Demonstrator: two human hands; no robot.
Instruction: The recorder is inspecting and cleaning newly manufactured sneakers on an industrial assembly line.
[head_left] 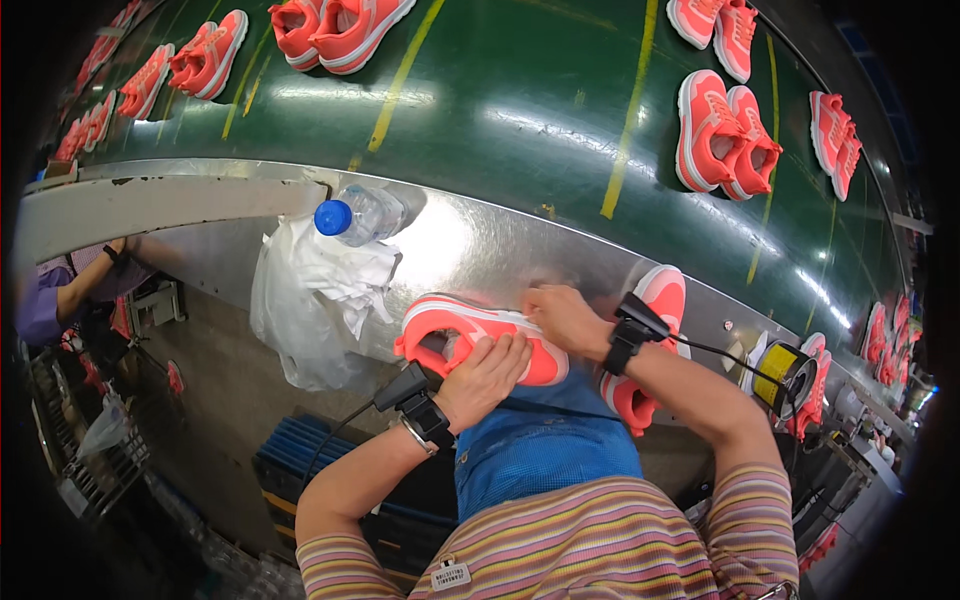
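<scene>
At the coral shoe [468, 326], both hands [487, 376] angle inward.

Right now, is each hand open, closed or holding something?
Left hand: closed on the coral running shoe, holding it.
Right hand: fingers curled at the shoe's far edge; grip cannot be told.

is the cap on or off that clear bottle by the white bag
On: the blue cap covers the neck end of the clear bottle. Whether it is screwed tight, I cannot tell.
</scene>
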